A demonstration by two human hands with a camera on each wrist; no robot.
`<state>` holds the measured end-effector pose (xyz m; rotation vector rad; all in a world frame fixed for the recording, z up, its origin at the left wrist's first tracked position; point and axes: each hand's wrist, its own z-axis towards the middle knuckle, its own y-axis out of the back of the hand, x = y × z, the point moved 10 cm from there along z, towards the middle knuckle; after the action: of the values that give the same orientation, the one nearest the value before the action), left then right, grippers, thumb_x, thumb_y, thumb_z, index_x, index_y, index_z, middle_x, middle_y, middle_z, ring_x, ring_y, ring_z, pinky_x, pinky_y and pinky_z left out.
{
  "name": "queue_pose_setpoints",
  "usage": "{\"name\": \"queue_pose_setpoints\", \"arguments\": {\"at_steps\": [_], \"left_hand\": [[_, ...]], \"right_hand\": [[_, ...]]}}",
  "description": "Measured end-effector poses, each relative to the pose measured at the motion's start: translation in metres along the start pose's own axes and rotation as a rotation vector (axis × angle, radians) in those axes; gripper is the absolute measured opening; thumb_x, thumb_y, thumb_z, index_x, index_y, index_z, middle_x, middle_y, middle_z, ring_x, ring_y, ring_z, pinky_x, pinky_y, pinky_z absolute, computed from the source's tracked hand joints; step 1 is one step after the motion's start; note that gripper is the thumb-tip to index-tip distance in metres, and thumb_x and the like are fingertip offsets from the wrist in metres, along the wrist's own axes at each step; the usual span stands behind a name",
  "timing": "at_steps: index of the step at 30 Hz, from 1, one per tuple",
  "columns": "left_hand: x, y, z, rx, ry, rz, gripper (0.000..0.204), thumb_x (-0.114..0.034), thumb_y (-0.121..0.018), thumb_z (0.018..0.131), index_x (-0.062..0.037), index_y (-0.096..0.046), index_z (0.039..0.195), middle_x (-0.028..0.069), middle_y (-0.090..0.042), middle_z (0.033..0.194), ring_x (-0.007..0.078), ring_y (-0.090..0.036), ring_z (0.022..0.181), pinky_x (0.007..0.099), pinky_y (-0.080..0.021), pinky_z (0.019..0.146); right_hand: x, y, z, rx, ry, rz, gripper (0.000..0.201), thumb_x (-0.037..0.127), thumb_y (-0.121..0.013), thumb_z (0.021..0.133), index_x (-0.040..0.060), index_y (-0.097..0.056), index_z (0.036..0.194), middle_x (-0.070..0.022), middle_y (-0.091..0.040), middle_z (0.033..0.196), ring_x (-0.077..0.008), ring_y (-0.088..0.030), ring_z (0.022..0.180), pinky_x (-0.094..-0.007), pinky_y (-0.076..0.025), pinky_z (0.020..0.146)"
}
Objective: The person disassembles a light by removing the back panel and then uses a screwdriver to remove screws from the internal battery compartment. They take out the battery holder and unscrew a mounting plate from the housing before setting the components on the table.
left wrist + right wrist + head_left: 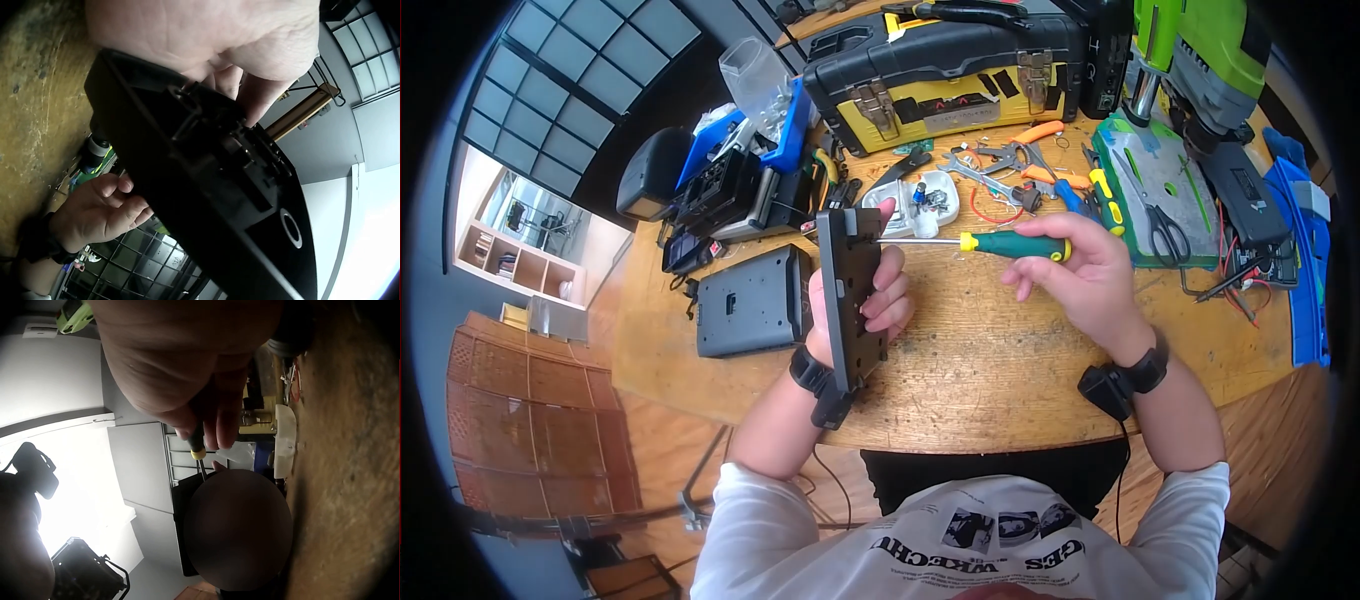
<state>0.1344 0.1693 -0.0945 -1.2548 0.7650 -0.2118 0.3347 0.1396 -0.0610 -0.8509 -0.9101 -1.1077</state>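
Upright in the left hand [887, 297] is a black plastic cover [857, 300], gripped with the fingers wrapped round its edge. Seen from the left wrist, the cover's hollow inner side [231, 162] shows ribs and a round ring near one end. A screwdriver [1015, 245] with a green and yellow handle lies level in the right hand [1090, 290], its handle end pinched between thumb and fingers. Its shaft meets the cover near the upper end; the tip itself is hidden. The right wrist view shows the screwdriver's yellow collar [198, 454] pointing at the cover.
A matching black box [755, 303] lies left on the wooden bench [990, 370]. Behind are a white parts tray [940, 210], orange-handled pliers [1040, 132] and a yellow-black toolbox [945, 90]. Scissors [1165, 232] lie right, by a green drill [1220, 60]. A blue bin [792, 130] stands back left.
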Motion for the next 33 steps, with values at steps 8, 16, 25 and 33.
{"name": "queue_pose_setpoints", "arguments": {"at_steps": [8, 16, 25, 33], "left_hand": [[0.001, 0.0, 0.001, 0.02, 0.013, 0.018, 0.063, -0.037, -0.061, 0.105, -0.0129, -0.04, 0.159, 0.005, -0.047, 0.076, 0.0106, -0.048, 0.053, 0.0224, -0.044, 0.044], [0.0, 0.0, -0.001, -0.015, -0.008, 0.051, 0.063, -0.036, -0.061, 0.105, -0.0128, -0.039, 0.159, 0.0044, -0.045, 0.075, 0.0101, -0.047, 0.052, 0.0225, -0.043, 0.044], [0.001, 0.0, -0.001, 0.01, -0.006, 0.138, 0.065, -0.04, -0.058, 0.106, -0.0135, -0.036, 0.161, 0.0058, -0.05, 0.078, 0.01, -0.048, 0.05, 0.0232, -0.041, 0.043], [0.0, 0.002, -0.002, -0.046, -0.031, 0.101, 0.061, -0.038, -0.056, 0.107, -0.0126, -0.038, 0.16, 0.0048, -0.047, 0.076, 0.0097, -0.047, 0.051, 0.0229, -0.041, 0.043]], "right_hand": [[-0.001, 0.003, 0.0, -0.009, -0.007, 0.032, 0.031, -0.014, -0.063, 0.094, -0.0057, -0.062, 0.125, -0.0182, -0.067, 0.118, -0.0239, -0.075, 0.091, -0.0292, -0.062, 0.07], [0.012, 0.002, 0.001, -0.041, 0.143, -0.045, 0.028, -0.014, -0.063, 0.094, -0.0056, -0.063, 0.121, -0.0202, -0.067, 0.119, -0.0233, -0.075, 0.09, -0.028, -0.061, 0.069], [-0.018, 0.008, -0.005, -0.037, -0.286, 0.072, 0.017, 0.01, -0.063, 0.103, 0.0008, -0.066, 0.118, -0.0057, -0.069, 0.084, -0.0075, -0.063, 0.06, -0.0207, -0.047, 0.049], [-0.006, 0.003, -0.005, -0.011, -0.21, -0.09, 0.018, 0.01, -0.065, 0.101, 0.0026, -0.066, 0.117, -0.0016, -0.067, 0.085, -0.0039, -0.058, 0.066, -0.0187, -0.045, 0.055]]}}
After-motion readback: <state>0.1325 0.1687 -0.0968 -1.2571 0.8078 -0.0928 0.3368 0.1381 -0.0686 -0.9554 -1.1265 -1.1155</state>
